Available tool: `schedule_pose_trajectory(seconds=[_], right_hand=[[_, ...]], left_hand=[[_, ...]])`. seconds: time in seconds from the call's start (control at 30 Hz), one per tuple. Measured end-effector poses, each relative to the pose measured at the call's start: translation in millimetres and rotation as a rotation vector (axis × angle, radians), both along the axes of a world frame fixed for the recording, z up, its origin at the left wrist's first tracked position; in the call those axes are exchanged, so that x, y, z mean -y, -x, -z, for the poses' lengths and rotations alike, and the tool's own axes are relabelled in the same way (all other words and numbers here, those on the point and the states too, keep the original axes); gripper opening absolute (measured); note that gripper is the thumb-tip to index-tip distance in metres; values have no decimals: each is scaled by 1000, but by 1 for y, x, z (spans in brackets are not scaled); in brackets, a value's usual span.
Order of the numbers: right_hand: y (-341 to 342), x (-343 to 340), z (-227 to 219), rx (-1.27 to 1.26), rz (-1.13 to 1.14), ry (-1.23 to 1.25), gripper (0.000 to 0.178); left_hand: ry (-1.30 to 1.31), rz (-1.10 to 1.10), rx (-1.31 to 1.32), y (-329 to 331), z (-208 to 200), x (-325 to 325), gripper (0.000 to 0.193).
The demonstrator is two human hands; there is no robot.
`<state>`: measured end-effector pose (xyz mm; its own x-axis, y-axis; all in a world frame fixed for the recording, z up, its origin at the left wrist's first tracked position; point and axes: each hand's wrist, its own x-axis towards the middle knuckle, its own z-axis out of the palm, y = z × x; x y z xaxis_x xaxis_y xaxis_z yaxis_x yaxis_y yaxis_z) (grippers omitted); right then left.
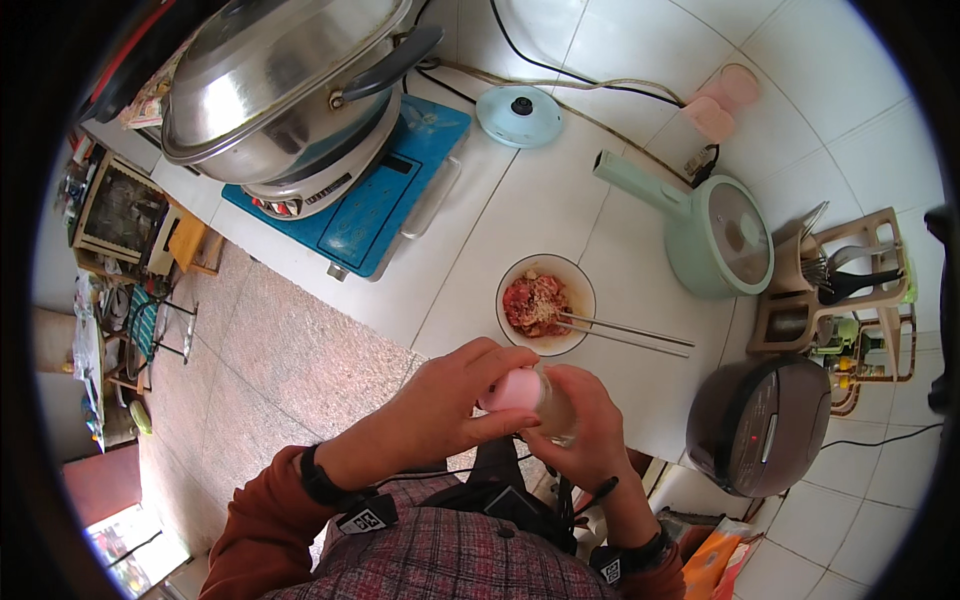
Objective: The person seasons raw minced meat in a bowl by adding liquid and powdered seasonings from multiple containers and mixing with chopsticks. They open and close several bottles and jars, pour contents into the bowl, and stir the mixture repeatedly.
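Between my two hands, close to the counter's front edge, is a small clear jar (557, 412) with a pink lid (513, 391). My left hand (450, 398) has its fingers wrapped around the pink lid. The clear body sits in the grip of my right hand (590, 425); what the jar contains is hard to make out. Just beyond my hands stands a white bowl (508, 327) holding reddish chopped meat (533, 303) topped with pale bits. A pair of metal chopsticks (640, 337) rests in the bowl, their ends sticking out over the rim to the right.
At the left, a large lidded steel pot (270, 90) sits over a blue cooktop (380, 200). A pale blue lid (519, 118) lies behind. Rightward are a green saucepan (690, 245), a utensil rack (790, 280) and a dark rice cooker (757, 425). Cords run along the wall.
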<state>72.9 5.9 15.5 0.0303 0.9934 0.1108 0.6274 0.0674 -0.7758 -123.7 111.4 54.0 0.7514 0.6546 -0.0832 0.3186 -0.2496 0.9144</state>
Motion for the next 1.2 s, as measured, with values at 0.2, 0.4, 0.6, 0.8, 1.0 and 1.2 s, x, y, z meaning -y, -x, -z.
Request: schedule_pose_trajectory(seconds=[0.2, 0.4, 0.6, 0.8, 1.0, 1.2], right_hand=[[9, 1, 2, 137, -7, -45, 63], [6, 3, 0, -63, -117, 16, 62], [2, 6, -16, -494, -341, 278, 73], [-5, 16, -49, -728, -365, 396, 78], [-6, 48, -98, -579, -71, 32, 73], [11, 73, -123, -133, 289, -266, 76]], left_hand=[[10, -21, -85, 8, 0, 1, 51], [-138, 175, 15, 15, 0, -1, 50], [-231, 488, 111, 25, -32, -11, 45], [-220, 629, 306, 5, -69, -19, 45], [-309, 502, 385, -28, -95, -5, 51], [243, 177, 726, -73, -88, 45, 30]])
